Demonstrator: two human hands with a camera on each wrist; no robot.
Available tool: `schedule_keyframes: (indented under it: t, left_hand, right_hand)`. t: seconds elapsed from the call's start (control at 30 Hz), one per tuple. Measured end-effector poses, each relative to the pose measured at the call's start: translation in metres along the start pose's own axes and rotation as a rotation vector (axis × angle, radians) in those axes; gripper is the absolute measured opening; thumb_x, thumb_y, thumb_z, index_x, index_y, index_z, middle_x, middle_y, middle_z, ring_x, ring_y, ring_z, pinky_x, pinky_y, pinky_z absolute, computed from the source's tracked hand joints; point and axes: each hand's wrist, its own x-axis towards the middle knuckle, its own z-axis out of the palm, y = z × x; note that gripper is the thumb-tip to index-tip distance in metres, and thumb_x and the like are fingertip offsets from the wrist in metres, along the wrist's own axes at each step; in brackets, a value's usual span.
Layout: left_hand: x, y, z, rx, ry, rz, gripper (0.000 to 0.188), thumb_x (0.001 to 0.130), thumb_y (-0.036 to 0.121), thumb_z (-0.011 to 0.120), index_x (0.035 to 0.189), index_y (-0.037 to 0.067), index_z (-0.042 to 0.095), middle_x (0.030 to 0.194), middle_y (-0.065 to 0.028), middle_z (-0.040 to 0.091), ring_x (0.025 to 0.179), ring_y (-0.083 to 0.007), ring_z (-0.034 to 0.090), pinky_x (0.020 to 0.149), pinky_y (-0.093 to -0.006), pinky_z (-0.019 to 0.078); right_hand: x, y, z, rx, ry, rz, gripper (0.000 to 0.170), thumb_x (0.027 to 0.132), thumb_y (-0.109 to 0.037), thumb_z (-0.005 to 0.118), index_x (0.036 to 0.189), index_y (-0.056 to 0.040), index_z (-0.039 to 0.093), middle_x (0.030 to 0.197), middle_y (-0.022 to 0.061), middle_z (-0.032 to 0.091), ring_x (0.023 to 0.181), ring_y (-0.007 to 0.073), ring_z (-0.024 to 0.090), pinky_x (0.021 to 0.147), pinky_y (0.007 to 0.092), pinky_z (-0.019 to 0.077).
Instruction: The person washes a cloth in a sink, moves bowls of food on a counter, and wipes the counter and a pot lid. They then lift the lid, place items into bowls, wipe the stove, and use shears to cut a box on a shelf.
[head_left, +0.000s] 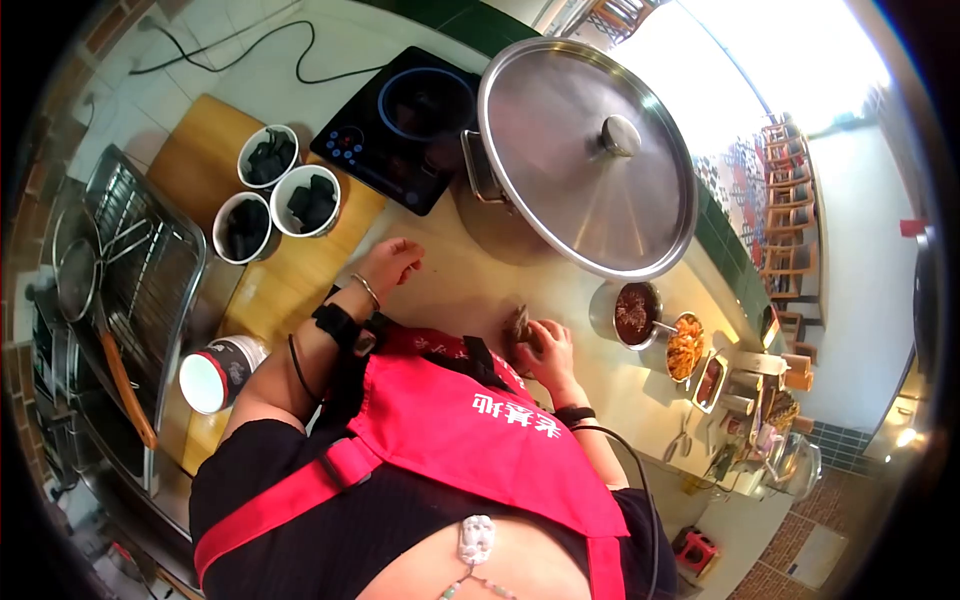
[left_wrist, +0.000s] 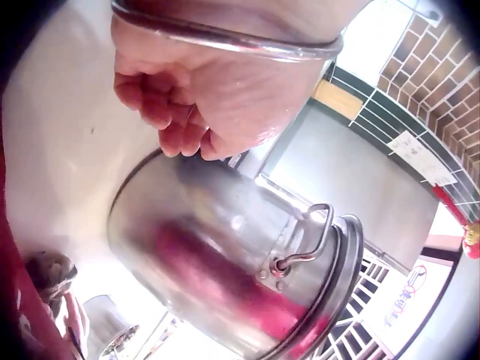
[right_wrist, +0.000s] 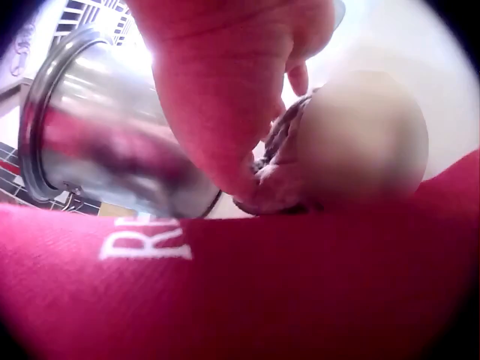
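The left hand is raised over the pale counter, left of the large lidded steel pot. Its fingers hang loosely curled with nothing in them; the left wrist view shows the hand from the palm side, above the pot. Close to the red apron, the right hand grips a crumpled brownish-grey item, seemingly a cloth. In the right wrist view the right hand partly hides this item; a blurred round shape beside it cannot be identified.
Three white tubs with dark contents stand on a wooden board, near a black induction cooker. A white-and-dark cup and a wire rack are at left. Bowls of red sauce and orange food stand at right.
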Motion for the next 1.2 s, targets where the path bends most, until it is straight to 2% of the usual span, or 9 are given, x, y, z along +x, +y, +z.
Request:
schedule_keyframes:
  t: [0.07,0.13,0.37,0.53,0.7,0.8,0.97,1.13,1.2]
  left_hand:
    - [0.005,-0.001,-0.002,0.025,0.0,0.007,0.014,0.083,0.02,0.058,0.085,0.006,0.056,0.067,-0.0009,0.054,0.052,-0.0051,0.044,0.047,-0.0184,0.0352]
    - [0.008,0.0,-0.005,0.08,0.014,-0.012,0.015,0.083,0.02,0.058,0.086,0.006,0.056,0.067,-0.0011,0.055,0.052,-0.0056,0.044,0.046,-0.0184,0.0354]
    - [-0.005,-0.006,-0.033,0.108,0.042,-0.016,0.015,0.084,0.023,0.057,0.089,0.008,0.056,0.07,0.001,0.055,0.055,-0.0037,0.044,0.049,-0.0165,0.0358]
    - [-0.031,-0.009,-0.06,0.092,0.11,-0.01,0.016,0.085,0.023,0.055,0.093,0.009,0.056,0.075,0.0009,0.056,0.057,-0.0036,0.045,0.05,-0.0164,0.0367]
    - [-0.061,-0.016,-0.077,0.005,0.145,0.07,0.017,0.086,0.025,0.054,0.094,0.01,0.055,0.075,0.0017,0.056,0.06,-0.003,0.044,0.053,-0.0163,0.037]
    - [-0.078,-0.021,-0.079,-0.05,0.196,0.091,0.016,0.087,0.025,0.054,0.094,0.01,0.055,0.075,0.0019,0.055,0.06,-0.003,0.044,0.054,-0.0162,0.0368]
    - [-0.1,-0.032,-0.077,-0.157,0.37,0.033,0.014,0.086,0.024,0.054,0.091,0.012,0.056,0.072,0.0018,0.055,0.055,-0.0033,0.042,0.049,-0.0148,0.0332]
    - [-0.098,-0.046,-0.073,-0.275,0.367,0.056,0.012,0.087,0.022,0.053,0.09,0.011,0.056,0.071,0.0015,0.054,0.054,-0.0036,0.041,0.047,-0.0154,0.0324]
    - [-0.096,-0.048,-0.069,-0.285,0.372,0.064,0.011,0.087,0.021,0.053,0.09,0.011,0.056,0.071,0.0014,0.054,0.054,-0.0037,0.041,0.046,-0.0155,0.0321]
  right_hand:
    - [0.009,-0.015,0.001,-0.02,0.06,0.001,0.041,0.066,-0.017,0.068,0.105,-0.0096,0.057,0.105,0.0106,0.054,0.098,0.0319,0.048,0.085,0.039,0.0418]
    - [0.024,-0.021,0.008,0.136,0.054,-0.104,0.04,0.067,-0.015,0.065,0.106,-0.0081,0.057,0.105,0.0111,0.054,0.098,0.0326,0.048,0.086,0.0405,0.0413]
    - [0.09,-0.064,0.05,0.284,-0.182,-0.264,0.039,0.074,-0.015,0.06,0.112,-0.0064,0.053,0.111,0.0162,0.052,0.104,0.0342,0.048,0.088,0.0397,0.0408]
    - [0.106,-0.078,0.068,0.253,-0.348,-0.384,0.035,0.076,-0.017,0.059,0.109,-0.0059,0.055,0.11,0.0163,0.054,0.104,0.0329,0.049,0.089,0.0391,0.0406]
    - [0.112,-0.088,0.068,0.288,-0.509,-0.288,0.029,0.077,-0.019,0.059,0.102,-0.0061,0.059,0.097,0.0126,0.059,0.087,0.0272,0.058,0.077,0.0354,0.046]
    - [0.115,-0.086,0.071,0.278,-0.546,-0.335,0.029,0.078,-0.019,0.058,0.103,-0.0054,0.059,0.092,0.0124,0.061,0.083,0.0256,0.059,0.075,0.0341,0.0464]
    - [0.115,-0.083,0.069,0.213,-0.618,-0.405,0.028,0.079,-0.022,0.056,0.102,-0.0061,0.06,0.091,0.0107,0.061,0.081,0.0252,0.059,0.072,0.0349,0.0461]
    - [0.104,-0.057,0.072,0.141,-0.612,-0.453,0.028,0.08,-0.024,0.056,0.102,-0.0079,0.06,0.086,0.0095,0.062,0.08,0.025,0.059,0.072,0.0347,0.0463]
    - [0.098,-0.05,0.069,0.244,-0.578,-0.381,0.028,0.08,-0.026,0.056,0.101,-0.0081,0.061,0.084,0.0095,0.063,0.078,0.025,0.06,0.071,0.034,0.047]
